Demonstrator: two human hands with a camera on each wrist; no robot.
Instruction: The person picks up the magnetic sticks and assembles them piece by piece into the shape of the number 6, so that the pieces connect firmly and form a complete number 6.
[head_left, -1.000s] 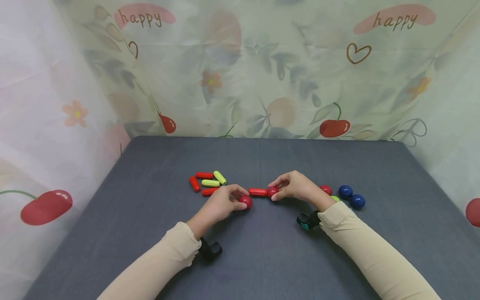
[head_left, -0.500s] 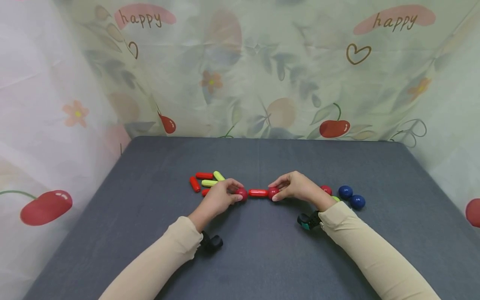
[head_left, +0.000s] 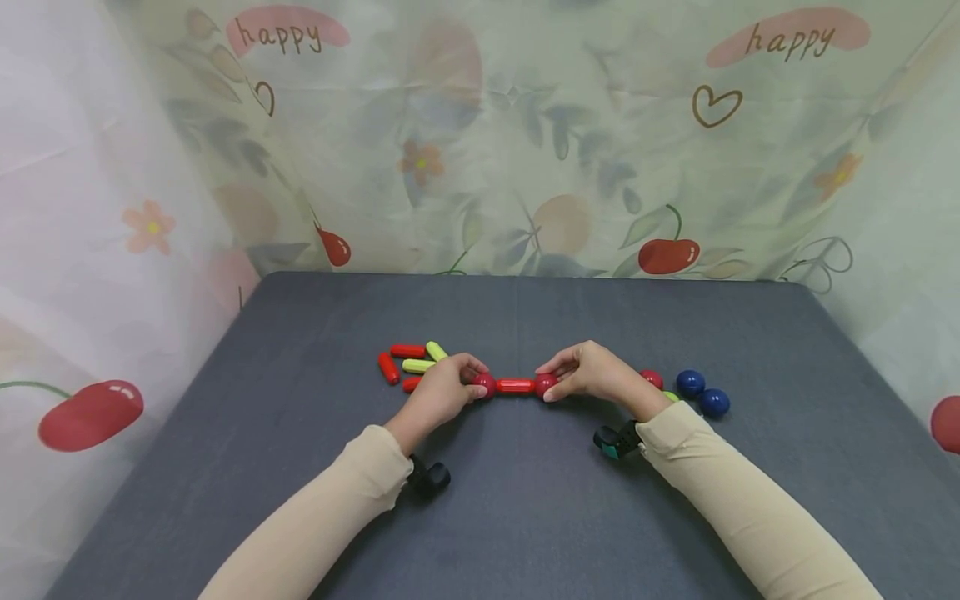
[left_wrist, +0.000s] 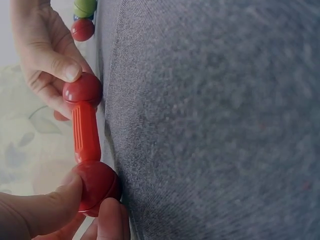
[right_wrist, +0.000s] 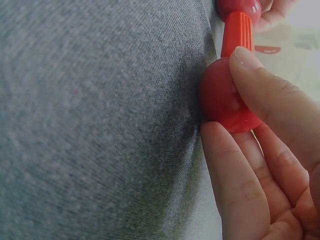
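My left hand (head_left: 441, 390) pinches a glossy red ball (left_wrist: 99, 188) between thumb and fingers. A second red ball (right_wrist: 225, 95) is held the same way by my right hand (head_left: 596, 375). Between the two balls lies a ridged red rod (head_left: 515, 386), its ends right at both of them, so the three form a straight dumbbell shape low over the grey cloth. In the left wrist view the whole row shows, with the right hand's thumb on the far ball. The palm side of the left hand is mostly hidden in the head view.
Red rods (head_left: 388, 368) and yellow-green rods (head_left: 418, 366) lie beyond the left hand, one partly covered by it. Past the right wrist sit blue balls (head_left: 690, 383), another red ball (head_left: 652, 379) and a yellow-green ball (head_left: 671, 397) half hidden by the sleeve. The grey table (head_left: 517, 517) meets a printed curtain behind.
The left hand has moved its red ball up and slightly left, in line with the rod, then right until it meets the rod's left end. The right hand has stayed in place.
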